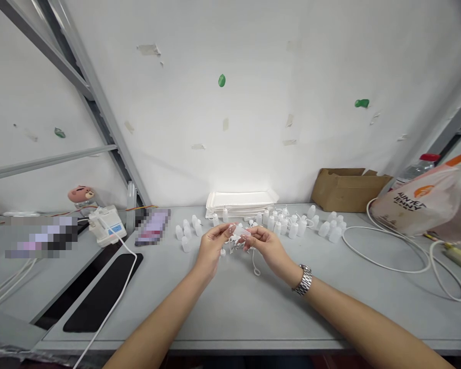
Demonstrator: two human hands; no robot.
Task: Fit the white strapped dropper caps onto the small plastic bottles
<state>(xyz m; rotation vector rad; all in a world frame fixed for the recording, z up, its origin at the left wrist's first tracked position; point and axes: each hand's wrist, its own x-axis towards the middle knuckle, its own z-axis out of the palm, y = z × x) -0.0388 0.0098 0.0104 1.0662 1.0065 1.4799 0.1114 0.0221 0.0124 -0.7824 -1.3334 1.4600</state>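
Near the middle of the grey table (230, 312), my left hand (214, 247) and my right hand (267, 246) hold a small translucent white bottle (239, 231) between them, fingers pinched on it. A silver watch (303, 280) is on my right wrist. Below and between the hands lie small white parts with thin cords; one cord ends in a ring (256, 272). Several similar bottles stand left of my left hand (185, 244), and more stand beyond my right hand (293, 230). The fingers partly cover the held bottle.
White trays (242, 201) are stacked against the wall. At the right are a cardboard box (346, 189), a plastic bag (418, 200) and a looped white cable (384, 268). A black pad (103, 292), a phone (152, 227) and a white power adapter (106, 225) lie left.
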